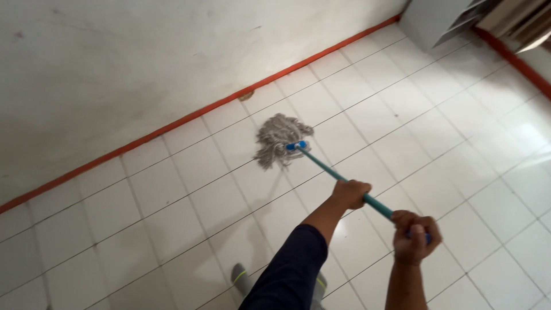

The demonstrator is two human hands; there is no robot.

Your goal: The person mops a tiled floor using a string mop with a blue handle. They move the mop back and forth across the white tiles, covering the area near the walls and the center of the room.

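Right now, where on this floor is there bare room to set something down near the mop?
Bare tile lies right of the mop handle, out toward the grey cabinet. More lies left of the mop head, along the red skirting. It is crowded near the bottom edge, around the left hand, right hand and foot.

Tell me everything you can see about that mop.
The mop has a straight teal handle, a blue clamp at the lower end, and a head of greyish string strands that look like cotton, splayed flat on the white tiled floor near the wall's orange baseboard. The handle slants up from the head toward the person. The left hand grips it midway and the right hand closes around its upper end. Whether the strands are wet cannot be told.
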